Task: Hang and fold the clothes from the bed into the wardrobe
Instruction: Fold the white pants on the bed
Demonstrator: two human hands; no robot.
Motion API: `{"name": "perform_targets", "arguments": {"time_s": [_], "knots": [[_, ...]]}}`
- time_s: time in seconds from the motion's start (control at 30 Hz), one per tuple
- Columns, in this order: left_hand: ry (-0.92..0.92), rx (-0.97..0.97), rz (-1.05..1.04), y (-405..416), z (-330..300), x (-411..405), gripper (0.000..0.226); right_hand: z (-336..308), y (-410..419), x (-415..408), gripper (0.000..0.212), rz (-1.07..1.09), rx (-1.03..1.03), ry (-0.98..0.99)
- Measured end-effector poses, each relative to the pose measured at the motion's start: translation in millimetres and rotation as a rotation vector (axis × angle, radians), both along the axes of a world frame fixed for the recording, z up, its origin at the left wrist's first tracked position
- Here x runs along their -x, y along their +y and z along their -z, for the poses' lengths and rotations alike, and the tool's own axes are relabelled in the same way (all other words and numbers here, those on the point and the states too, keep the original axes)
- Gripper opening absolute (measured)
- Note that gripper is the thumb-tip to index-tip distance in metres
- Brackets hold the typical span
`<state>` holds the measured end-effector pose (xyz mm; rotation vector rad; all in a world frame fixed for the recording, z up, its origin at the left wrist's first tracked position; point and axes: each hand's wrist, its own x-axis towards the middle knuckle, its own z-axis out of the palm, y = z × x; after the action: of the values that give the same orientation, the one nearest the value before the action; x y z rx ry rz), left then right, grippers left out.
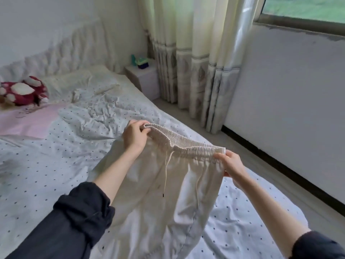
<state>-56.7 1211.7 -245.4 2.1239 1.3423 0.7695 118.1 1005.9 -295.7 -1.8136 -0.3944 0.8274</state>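
The left hand pinches one end of the elastic waistband of the cream trousers, and the right hand pinches the other end at about four o'clock from it. The trousers hang from both hands above the dotted bed, legs trailing toward six o'clock. A red plush toy lies at ten o'clock.

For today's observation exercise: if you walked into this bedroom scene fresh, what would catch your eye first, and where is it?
First, the cream trousers held up in the middle of the view, the left hand and right hand gripping the two ends of the gathered waistband above the dotted bed. Next, the red and white soft toy at far left near the pillow. Then the long curtains hanging beside the window at upper right.
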Motion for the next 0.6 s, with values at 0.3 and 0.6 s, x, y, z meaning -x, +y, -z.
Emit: {"name": "perform_targets", "arguments": {"time_s": [0.3,0.6], "knots": [[0.094,0.038,0.245,3.5,143.9,-179.5,0.031,156.4,-18.0,-123.9,0.020,0.374,0.238,-0.002],[0.699,0.284,0.575,-31.3,265.2,-147.3,0.053,230.3,-29.5,-82.7,0.044,-0.127,0.505,-0.722]]}}
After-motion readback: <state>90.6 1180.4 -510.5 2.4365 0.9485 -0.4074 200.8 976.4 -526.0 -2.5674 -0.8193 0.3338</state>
